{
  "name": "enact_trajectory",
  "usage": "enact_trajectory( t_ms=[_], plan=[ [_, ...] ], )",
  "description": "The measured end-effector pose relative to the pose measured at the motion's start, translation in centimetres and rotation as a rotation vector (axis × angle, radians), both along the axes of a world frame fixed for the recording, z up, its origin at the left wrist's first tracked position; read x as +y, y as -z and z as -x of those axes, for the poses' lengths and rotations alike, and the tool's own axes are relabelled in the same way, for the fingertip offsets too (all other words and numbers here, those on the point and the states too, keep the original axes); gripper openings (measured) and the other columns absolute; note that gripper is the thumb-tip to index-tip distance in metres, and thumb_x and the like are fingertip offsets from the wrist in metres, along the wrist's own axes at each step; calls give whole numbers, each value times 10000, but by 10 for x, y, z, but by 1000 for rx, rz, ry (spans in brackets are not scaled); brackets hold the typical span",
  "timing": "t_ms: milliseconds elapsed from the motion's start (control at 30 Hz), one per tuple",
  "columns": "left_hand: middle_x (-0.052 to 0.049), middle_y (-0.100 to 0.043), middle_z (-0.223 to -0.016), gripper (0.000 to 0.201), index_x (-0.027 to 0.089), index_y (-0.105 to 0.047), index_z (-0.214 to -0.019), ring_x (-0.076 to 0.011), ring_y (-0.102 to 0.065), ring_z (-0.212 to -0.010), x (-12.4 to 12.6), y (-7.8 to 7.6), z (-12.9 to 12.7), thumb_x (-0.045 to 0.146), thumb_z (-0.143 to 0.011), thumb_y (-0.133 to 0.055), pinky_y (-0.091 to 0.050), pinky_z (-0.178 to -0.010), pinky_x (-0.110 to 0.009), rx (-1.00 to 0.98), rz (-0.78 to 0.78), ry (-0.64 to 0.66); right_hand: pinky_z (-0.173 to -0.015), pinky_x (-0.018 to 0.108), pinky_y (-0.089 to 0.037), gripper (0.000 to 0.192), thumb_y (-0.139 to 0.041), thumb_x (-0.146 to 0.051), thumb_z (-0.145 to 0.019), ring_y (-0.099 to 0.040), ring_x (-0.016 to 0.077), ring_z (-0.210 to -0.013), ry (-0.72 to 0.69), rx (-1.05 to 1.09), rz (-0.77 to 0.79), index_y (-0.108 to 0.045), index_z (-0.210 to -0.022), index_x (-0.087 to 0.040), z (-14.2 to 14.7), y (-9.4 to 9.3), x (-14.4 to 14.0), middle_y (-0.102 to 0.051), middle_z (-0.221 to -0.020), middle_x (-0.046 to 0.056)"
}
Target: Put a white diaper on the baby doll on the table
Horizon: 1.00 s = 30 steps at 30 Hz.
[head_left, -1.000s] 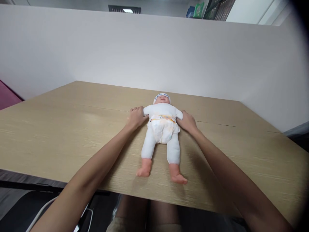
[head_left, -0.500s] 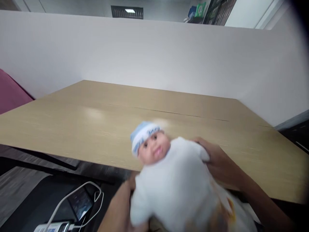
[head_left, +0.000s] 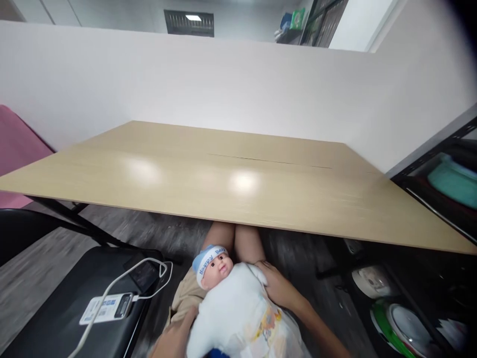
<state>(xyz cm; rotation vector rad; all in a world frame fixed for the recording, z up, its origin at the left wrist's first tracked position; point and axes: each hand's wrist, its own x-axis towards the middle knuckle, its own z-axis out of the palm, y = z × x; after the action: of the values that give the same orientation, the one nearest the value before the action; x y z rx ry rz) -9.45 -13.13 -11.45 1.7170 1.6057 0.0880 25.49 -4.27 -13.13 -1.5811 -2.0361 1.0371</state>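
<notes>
At lower left a power bank (head_left: 107,307) lies on a black chair (head_left: 55,303), and at bottom centre the left hand (head_left: 178,332) and right hand (head_left: 276,288) clasp a white-clothed baby doll (head_left: 238,308) on the person's lap below the wooden table (head_left: 238,184).

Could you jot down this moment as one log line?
doll: on lap, below table | left hand: holding doll's side | right hand: on doll's shoulder
</notes>
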Motion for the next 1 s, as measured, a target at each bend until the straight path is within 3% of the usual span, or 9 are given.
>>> enact_trajectory(
  t_ms=[100, 167, 233, 300, 367, 500, 633, 767, 1000],
  plan=[
    [-84, -762, -1310, 663, 343, -686, -1318, -368, -719, -1226, 1, 9, 1, 444, -671, -788, -579, -1100, -499, 68, -8, 6, -1221, 382, -485, 495, -623, -254, -887, -594, 230, -1369, 77, 83, -11, -713, -1371, -296, -12, 12, -9, -663, -1411, 57],
    [-101, -736, -1242, 532, 261, -706, -1150, -330, -683, -1156, -1, 10, 1, 525, -704, -828, -576, -1043, -470, 55, -139, -3, -1260, 413, -463, 512, -678, -326, -879, -561, 245, -1403, 182, 102, -43, -705, -1386, -267, -22, 13, -17, -629, -1466, 75],
    [-110, -700, -1181, 529, 205, -675, -1040, -294, -632, -1110, -4, 7, -1, 586, -726, -866, -564, -1005, -435, 19, -344, -38, -1220, 400, -488, 480, -710, -445, -891, -594, 246, -1345, 280, 126, -9, -730, -1317, -227, -31, 10, -28, -653, -1421, 95],
    [-108, -670, -1214, 552, 192, -646, -1087, -266, -590, -1144, -5, -2, -8, 606, -788, -856, -545, -1029, -402, -54, -512, -47, -1118, 360, -529, 494, -687, -581, -920, -655, 227, -1203, 311, 181, 100, -759, -1214, -191, -35, 3, -41, -705, -1286, 108],
    [-89, -653, -1295, 483, 216, -617, -1200, -231, -566, -1211, 2, -18, -24, 556, -900, -786, -521, -1077, -360, -162, -534, 67, -1040, 331, -538, 541, -645, -656, -945, -677, 205, -1096, 268, 234, 201, -772, -1158, -175, -34, -4, -55, -725, -1181, 107],
    [-32, -657, -1360, 301, 281, -598, -1314, -173, -551, -1274, 37, -49, -77, 455, -1070, -564, -448, -1137, -308, -341, -324, 498, -1022, 288, -510, 533, -627, -669, -967, -669, 175, -1102, 225, 237, 193, -774, -1152, -191, -26, -8, -69, -715, -1167, 80],
    [-25, -707, -1244, 351, 277, -656, -1250, -186, -562, -1189, 70, -44, -124, 553, -1044, -593, -394, -1038, -317, -422, -354, 790, -987, 239, -497, 533, -571, -656, -1016, -673, 141, -1094, 221, 298, 150, -795, -1139, -188, -23, -7, -70, -707, -1159, 73],
    [-3, -736, -1174, 337, 268, -691, -1184, -159, -574, -1147, 77, -29, -128, 544, -990, -686, -382, -1018, -287, -522, -349, 743, -964, 220, -472, 518, -539, -625, -1048, -669, 120, -1045, 248, 264, 73, -812, -1008, -187, -19, -6, -72, -708, -1089, 64],
    [12, -796, -1183, 262, 224, -748, -1112, -115, -636, -1133, 72, -36, -111, 422, -943, -779, -424, -1023, -236, -674, -256, 613, -930, 231, -459, 518, -579, -609, -1041, -649, 109, -933, 344, 187, -140, -754, -828, -170, -13, 5, -63, -684, -923, 50]
  ],
)
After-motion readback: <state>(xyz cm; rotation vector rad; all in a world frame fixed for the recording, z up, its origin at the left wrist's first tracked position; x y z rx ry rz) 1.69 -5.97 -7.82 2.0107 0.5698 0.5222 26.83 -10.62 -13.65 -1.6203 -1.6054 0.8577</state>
